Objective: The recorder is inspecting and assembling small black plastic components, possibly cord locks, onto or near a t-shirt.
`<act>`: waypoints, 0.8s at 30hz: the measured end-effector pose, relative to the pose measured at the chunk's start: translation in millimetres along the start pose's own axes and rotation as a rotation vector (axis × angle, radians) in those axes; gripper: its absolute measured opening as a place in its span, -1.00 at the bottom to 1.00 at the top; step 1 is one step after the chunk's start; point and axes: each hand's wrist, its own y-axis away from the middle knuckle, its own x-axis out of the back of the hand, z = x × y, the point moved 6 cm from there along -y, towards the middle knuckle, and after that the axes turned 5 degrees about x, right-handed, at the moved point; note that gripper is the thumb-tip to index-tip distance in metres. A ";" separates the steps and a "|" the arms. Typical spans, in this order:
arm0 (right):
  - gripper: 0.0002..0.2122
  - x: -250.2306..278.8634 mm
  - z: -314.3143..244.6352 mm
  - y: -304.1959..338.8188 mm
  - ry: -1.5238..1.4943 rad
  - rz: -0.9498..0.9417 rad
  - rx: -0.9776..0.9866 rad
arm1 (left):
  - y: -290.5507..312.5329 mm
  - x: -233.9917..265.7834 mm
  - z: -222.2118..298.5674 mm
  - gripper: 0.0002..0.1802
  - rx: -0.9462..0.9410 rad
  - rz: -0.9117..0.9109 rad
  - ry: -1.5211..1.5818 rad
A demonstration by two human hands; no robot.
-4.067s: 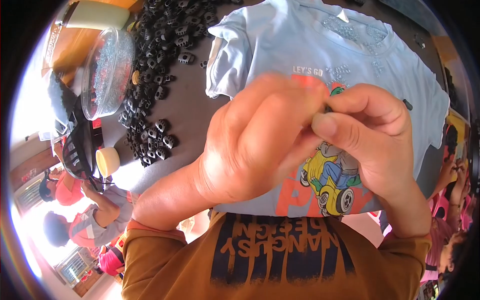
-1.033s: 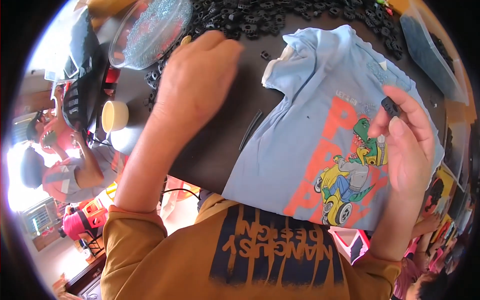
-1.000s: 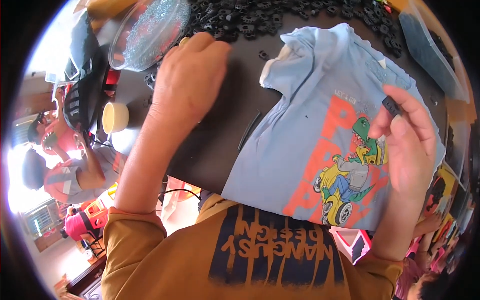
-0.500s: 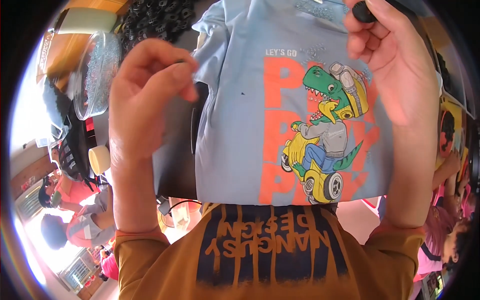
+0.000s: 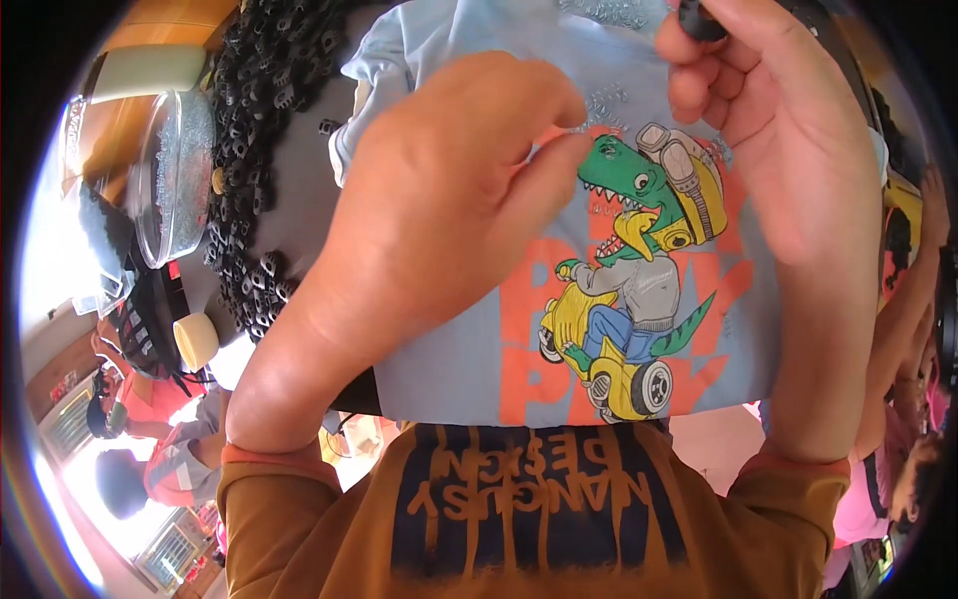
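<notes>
A light blue T-shirt (image 5: 439, 369) with a cartoon dinosaur riding a yellow scooter lies flat before me. Over its middle, my left hand (image 5: 459, 170) is closed in a pinch beside several small metal springs (image 5: 605, 103) on the cloth. Whatever those fingertips hold is hidden. At the upper right, my right hand (image 5: 773, 120) grips a small rounded black plastic piece (image 5: 701, 20) between thumb and forefinger, its other fingers curled. More springs (image 5: 624, 12) lie near the shirt's far edge.
A long heap of small black plastic pieces (image 5: 244, 150) covers the table's left side. Beyond it stands a clear tub (image 5: 172, 180) of springs. Nearer is a cream round container (image 5: 196, 340). Other people (image 5: 175, 454) sit at left; another person's arm (image 5: 903, 290) shows at right.
My left hand has swung right from beside the shirt to over its middle, uncovering the heap of black pieces. The right hand still holds its black piece, nearly in place.
</notes>
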 end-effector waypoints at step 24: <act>-0.69 -38.0 6.9 27.3 0.194 -0.696 0.419 | 34.6 26.4 -10.1 -0.86 0.369 -0.139 0.783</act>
